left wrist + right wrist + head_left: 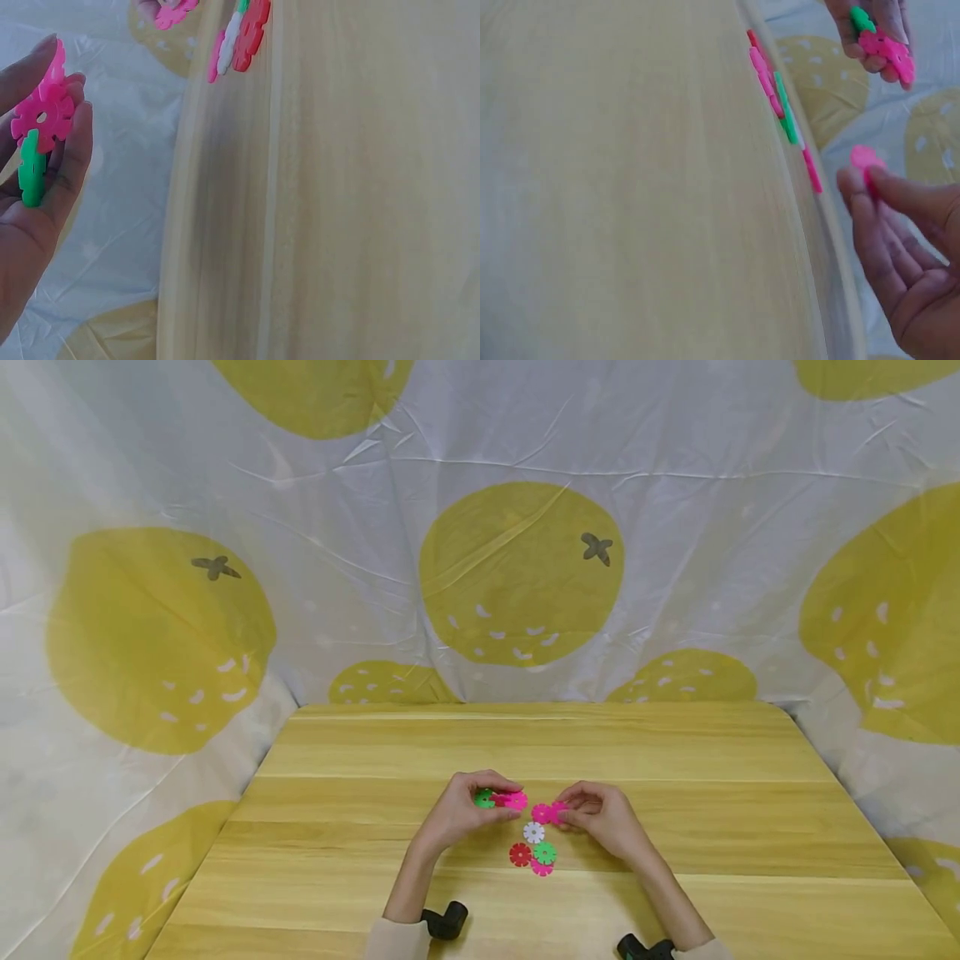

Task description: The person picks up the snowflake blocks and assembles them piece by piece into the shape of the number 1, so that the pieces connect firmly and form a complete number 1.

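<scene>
Joined notched plastic discs, one green (31, 171) and others pink (45, 105), are held between the thumb and fingers of my left hand (455, 812). My right hand (606, 820) pinches a single pink notched disc (866, 159) between thumb and fingertips. Between and below the hands, loose discs lie on the table. A pink disc (541, 813) is nearest the right fingertips. Below it come a white disc (533, 832), a red disc (520, 855) and a green disc (545, 853), which partly covers another pink disc (542, 869).
The wooden table (337, 843) has light plank stripes. Behind it hangs a pale cloth (675, 568) printed with large yellow fruit. Black devices are strapped at the left wrist (446, 922) and the right wrist (643, 948), near the table surface.
</scene>
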The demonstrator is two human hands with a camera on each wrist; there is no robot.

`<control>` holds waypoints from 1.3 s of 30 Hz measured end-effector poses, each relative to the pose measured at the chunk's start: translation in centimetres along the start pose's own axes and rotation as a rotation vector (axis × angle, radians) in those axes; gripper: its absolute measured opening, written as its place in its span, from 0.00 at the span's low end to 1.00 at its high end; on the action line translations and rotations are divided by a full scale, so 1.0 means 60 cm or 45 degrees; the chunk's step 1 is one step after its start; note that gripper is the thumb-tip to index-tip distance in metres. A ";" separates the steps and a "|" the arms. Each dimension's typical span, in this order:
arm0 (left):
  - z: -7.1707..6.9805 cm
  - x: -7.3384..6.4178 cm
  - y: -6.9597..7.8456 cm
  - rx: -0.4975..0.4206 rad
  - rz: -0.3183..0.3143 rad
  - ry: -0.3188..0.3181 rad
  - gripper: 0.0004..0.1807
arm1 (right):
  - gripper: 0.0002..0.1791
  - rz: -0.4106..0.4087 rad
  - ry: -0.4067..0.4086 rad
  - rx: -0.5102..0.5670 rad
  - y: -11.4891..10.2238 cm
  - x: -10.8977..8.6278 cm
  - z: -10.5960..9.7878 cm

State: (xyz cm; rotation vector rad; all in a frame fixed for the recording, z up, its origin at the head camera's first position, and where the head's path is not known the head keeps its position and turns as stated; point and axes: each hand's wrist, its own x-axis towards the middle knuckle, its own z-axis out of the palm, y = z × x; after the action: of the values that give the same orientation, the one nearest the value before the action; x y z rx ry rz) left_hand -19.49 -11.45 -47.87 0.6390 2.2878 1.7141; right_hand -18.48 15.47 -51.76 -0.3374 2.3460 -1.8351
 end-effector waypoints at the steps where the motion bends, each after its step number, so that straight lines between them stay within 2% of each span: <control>1: 0.000 0.000 0.001 0.002 -0.003 0.002 0.18 | 0.10 0.000 -0.005 0.027 0.001 0.000 0.000; 5: 0.001 0.001 0.002 -0.001 -0.012 0.004 0.18 | 0.13 -0.019 -0.017 0.124 -0.003 0.001 0.002; 10: 0.003 0.002 0.003 0.007 -0.015 0.003 0.17 | 0.16 -0.095 0.008 0.174 -0.015 -0.001 0.008; 14: 0.004 0.002 0.003 0.007 -0.018 0.003 0.17 | 0.16 -0.139 0.043 0.211 -0.022 -0.002 0.015; 20: 0.006 0.003 0.002 0.032 0.000 0.012 0.16 | 0.15 -0.176 0.038 0.284 -0.029 -0.005 0.026; 30: 0.007 0.003 0.001 0.040 0.013 0.001 0.15 | 0.15 -0.198 0.051 0.308 -0.030 -0.008 0.031; 39: 0.009 0.003 0.004 0.042 0.023 -0.017 0.14 | 0.13 -0.267 -0.011 0.307 -0.028 -0.008 0.034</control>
State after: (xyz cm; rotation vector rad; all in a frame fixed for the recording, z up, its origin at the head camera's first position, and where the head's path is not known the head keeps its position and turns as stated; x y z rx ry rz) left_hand -19.39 -10.86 -47.77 0.6776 2.3126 1.6790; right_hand -17.35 13.32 -50.65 -0.5764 2.1210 -2.1770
